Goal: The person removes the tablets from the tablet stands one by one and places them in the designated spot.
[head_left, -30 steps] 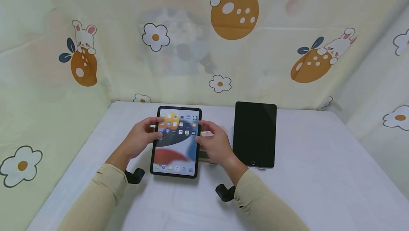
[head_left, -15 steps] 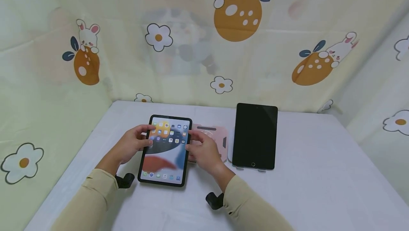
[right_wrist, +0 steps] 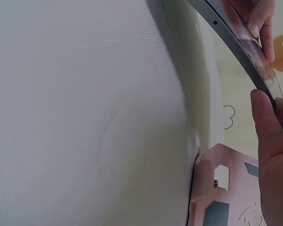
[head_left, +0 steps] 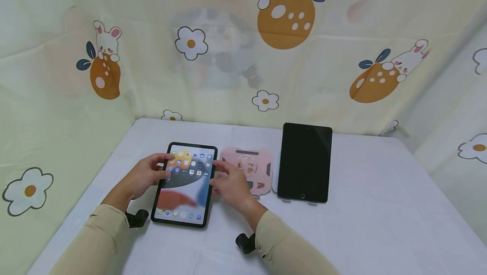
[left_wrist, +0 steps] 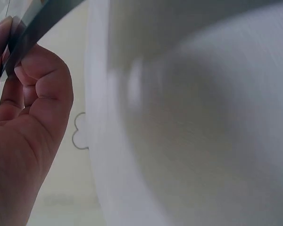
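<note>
A tablet (head_left: pixel 184 194) with a lit screen of app icons and a black border is held between both hands, its top leaning away. My left hand (head_left: pixel 142 175) pinches its left edge, thumb on the front and fingers behind, as the left wrist view also shows. My right hand (head_left: pixel 233 186) pinches the opposite edge the same way; in the right wrist view the tablet's thin grey side (right_wrist: pixel 236 49) runs up from these fingers. Just right of the tablet is a pink stand (head_left: pixel 262 169) with cut-outs and dark pads, partly behind the right hand.
A second tablet (head_left: pixel 304 163), dark-screened with a round home button, leans upright on a stand right of the pink one. The white-covered table (head_left: pixel 380 207) meets a cream curtain (head_left: pixel 220 89) printed with rabbits and flowers at its back edge.
Both hands have carried the lit tablet left and toward the near side, away from the pink stand, which now shows almost fully. The dark tablet has stayed in place.
</note>
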Action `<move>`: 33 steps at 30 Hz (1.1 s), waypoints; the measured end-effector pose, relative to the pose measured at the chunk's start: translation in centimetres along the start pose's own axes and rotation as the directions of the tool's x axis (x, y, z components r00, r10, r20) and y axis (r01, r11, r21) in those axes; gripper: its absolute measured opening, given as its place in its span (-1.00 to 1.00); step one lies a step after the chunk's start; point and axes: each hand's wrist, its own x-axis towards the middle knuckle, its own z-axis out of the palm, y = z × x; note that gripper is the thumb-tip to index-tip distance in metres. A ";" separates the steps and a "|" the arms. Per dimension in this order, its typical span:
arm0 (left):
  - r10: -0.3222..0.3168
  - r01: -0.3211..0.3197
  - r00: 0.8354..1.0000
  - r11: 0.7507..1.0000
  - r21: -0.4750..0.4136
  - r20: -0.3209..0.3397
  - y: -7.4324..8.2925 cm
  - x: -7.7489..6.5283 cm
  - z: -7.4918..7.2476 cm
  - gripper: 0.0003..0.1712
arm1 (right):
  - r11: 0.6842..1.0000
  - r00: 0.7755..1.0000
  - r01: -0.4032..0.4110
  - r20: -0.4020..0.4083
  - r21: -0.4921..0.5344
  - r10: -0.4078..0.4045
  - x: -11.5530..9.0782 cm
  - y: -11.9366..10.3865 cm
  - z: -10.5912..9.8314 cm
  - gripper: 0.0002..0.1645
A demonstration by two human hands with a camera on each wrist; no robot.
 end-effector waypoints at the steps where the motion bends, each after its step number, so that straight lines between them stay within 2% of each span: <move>1: -0.001 0.001 1.000 1.000 -0.001 0.000 -0.1 0.0 -0.1 -0.37 | 1.000 1.000 -0.002 0.001 0.003 0.002 0.0 0.1 0.1 -0.39; 10: -0.020 0.020 1.000 1.000 -0.012 0.004 -1.1 0.0 -0.6 -0.43 | 1.000 1.000 -0.010 -0.018 0.000 0.010 0.1 0.9 1.3 -0.40; 19: -0.061 0.061 0.998 0.998 -0.002 0.024 -1.5 0.1 -0.6 -0.41 | 0.997 0.998 -0.029 -0.057 -0.066 0.026 -0.1 1.7 1.9 -0.48; 26: -0.100 0.099 0.994 0.994 0.035 0.042 -1.6 0.0 -0.8 -0.41 | 0.999 0.998 -0.044 -0.046 -0.032 0.042 -0.2 1.9 2.0 -0.47; 33: -0.135 0.133 0.989 0.990 0.036 0.055 -1.8 -0.1 -0.8 -0.38 | 0.997 0.997 -0.074 -0.034 -0.017 0.074 -0.4 2.0 2.2 -0.44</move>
